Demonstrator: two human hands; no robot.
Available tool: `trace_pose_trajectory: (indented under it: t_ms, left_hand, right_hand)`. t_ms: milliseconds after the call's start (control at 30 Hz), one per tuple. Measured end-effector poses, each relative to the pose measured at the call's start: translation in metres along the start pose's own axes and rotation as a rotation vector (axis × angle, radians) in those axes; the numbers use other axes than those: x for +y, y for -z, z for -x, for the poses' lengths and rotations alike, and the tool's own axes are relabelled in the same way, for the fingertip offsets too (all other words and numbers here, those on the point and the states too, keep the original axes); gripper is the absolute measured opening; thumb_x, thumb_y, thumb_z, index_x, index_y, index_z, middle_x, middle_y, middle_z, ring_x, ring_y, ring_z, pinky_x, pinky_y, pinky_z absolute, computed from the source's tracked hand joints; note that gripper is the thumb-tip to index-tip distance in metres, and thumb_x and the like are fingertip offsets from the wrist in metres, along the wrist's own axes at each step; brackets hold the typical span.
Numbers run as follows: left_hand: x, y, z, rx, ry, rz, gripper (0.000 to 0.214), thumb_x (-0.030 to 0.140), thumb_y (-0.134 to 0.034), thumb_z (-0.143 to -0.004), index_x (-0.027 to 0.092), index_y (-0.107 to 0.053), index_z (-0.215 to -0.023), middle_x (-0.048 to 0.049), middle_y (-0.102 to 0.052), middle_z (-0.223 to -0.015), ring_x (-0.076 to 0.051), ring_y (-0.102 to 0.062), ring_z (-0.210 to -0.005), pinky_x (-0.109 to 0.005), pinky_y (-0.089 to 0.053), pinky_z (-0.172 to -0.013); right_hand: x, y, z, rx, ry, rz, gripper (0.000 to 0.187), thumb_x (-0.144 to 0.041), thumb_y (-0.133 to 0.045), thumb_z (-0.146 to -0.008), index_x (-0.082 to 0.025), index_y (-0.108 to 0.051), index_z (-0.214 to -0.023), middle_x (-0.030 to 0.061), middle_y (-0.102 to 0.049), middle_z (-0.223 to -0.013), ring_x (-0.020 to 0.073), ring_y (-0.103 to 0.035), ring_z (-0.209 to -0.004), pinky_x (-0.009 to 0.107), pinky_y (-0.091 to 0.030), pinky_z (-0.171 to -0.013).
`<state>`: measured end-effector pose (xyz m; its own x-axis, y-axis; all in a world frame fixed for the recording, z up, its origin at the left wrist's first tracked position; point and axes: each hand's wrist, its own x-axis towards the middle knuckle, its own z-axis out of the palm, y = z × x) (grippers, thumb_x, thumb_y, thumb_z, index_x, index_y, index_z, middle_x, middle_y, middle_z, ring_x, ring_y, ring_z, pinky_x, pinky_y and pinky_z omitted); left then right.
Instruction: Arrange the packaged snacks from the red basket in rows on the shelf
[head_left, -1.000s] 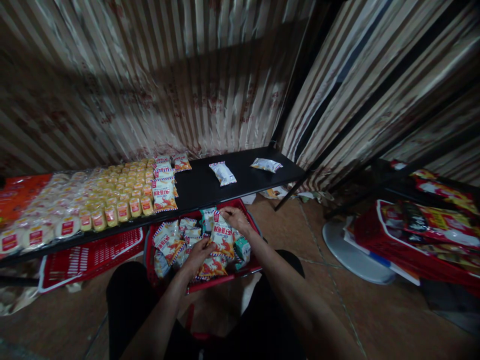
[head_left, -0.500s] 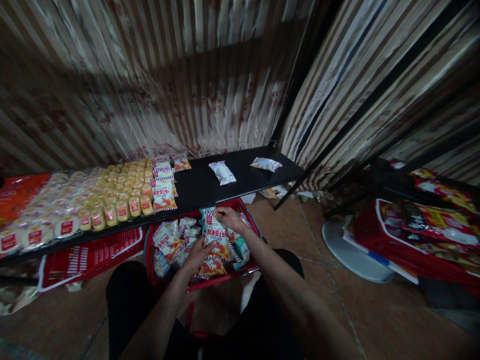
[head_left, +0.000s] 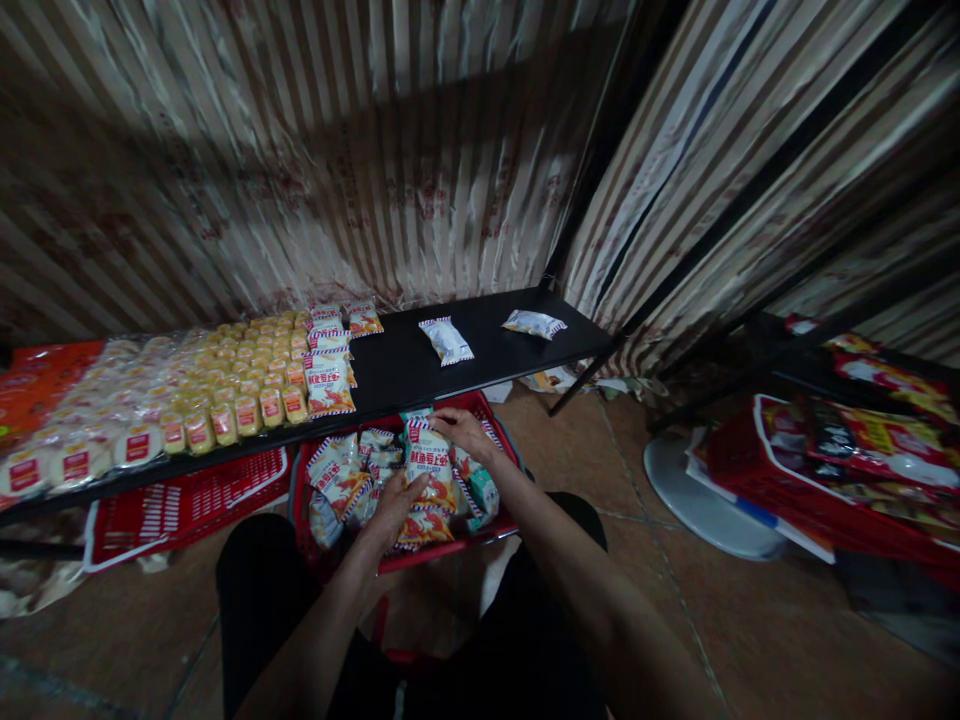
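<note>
**Above the red basket point(head_left: 420, 560): a bag point(head_left: 429, 458) between two hands**

Over the basket's load of other bags point(head_left: 334, 468), the bag stands tilted, its printed front facing up toward the viewer. The right hand point(head_left: 466, 434) pinches its upper right edge between thumb and fingers. The left hand point(head_left: 391, 508) lays its thumb on the lower left side; whether its fingers close behind cannot be told. Beyond, on the black shelf point(head_left: 394, 370), two pale bags point(head_left: 448, 341) lie apart from each other; to their left stand stacked bags point(head_left: 328, 385), then rows of yellow cakes point(head_left: 247, 415) and white cakes point(head_left: 139, 445).
</note>
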<state>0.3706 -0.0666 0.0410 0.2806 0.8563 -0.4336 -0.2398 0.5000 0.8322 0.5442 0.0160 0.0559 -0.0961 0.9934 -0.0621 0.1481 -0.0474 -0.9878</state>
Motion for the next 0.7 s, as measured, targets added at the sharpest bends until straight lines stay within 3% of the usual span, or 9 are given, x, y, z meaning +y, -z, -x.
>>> trace_pose_trajectory:
  t_ms: [233,700]
  left_hand:
    - [-0.0044,0.0029,-0.0062,0.076,-0.047,0.033,0.052,0.048,-0.08,-0.055,0.014,-0.064,-0.092,-0.0118,-0.071,-0.1,-0.027,-0.066,-0.093,-0.04,-0.049,-0.086]
    - [-0.0045,0.0021,-0.0034,0.007,0.002,0.092,0.05,0.047,-0.079,-0.059,0.015,-0.063,-0.094,-0.0104,-0.072,-0.092,-0.027,-0.068,-0.088,-0.041,-0.05,-0.084]
  right_hand:
    - [0.0035,0.0086,0.0061,0.036,-0.028,0.002,0.038,-0.051,-0.07,-0.063,-0.015,-0.071,-0.074,0.0001,-0.066,-0.067,0.0141,-0.056,-0.066,0.026,-0.042,-0.065]
    - [0.0085,0.0014,0.0038,0.146,-0.088,-0.032,0.04,-0.055,-0.07,-0.061,-0.015,-0.067,-0.066,-0.0015,-0.06,-0.058,0.0126,-0.051,-0.058,0.025,-0.038,-0.057]
